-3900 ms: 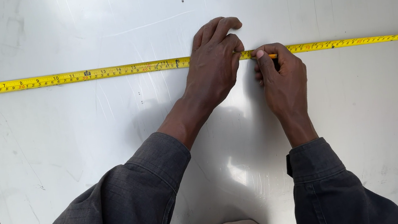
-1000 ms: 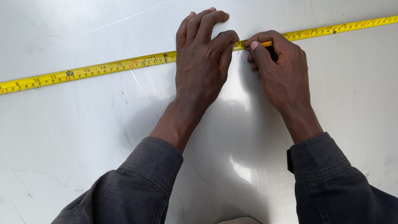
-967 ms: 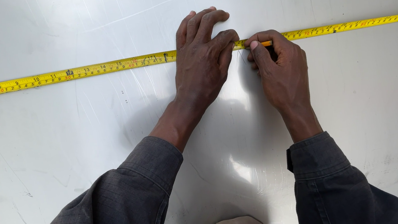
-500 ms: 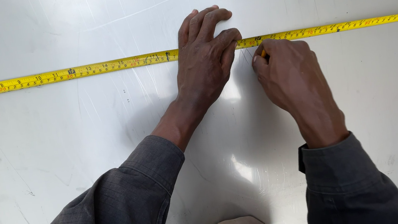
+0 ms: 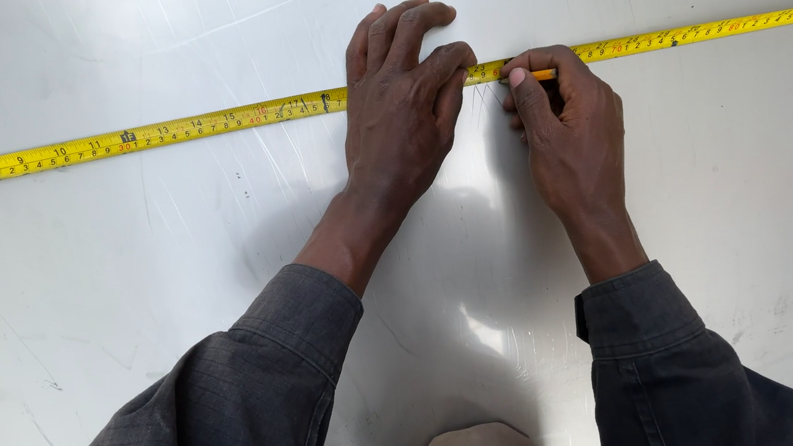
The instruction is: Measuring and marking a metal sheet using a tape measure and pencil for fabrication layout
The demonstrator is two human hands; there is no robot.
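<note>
Tape measure (image 5: 203,124), yellow: long axis left–right across grey metal sheet (image 5: 122,287); left hand (image 5: 403,111) flat, fingers together, pressing it down; right hand (image 5: 566,121) just right of that, closed pinching orange pencil (image 5: 543,75), tip at tape's near edge

packages: none | labels: none | signs: none | screens: none

One camera sits on the person's head. It looks straight down, close above the shiny metal sheet (image 5: 122,287).
</note>
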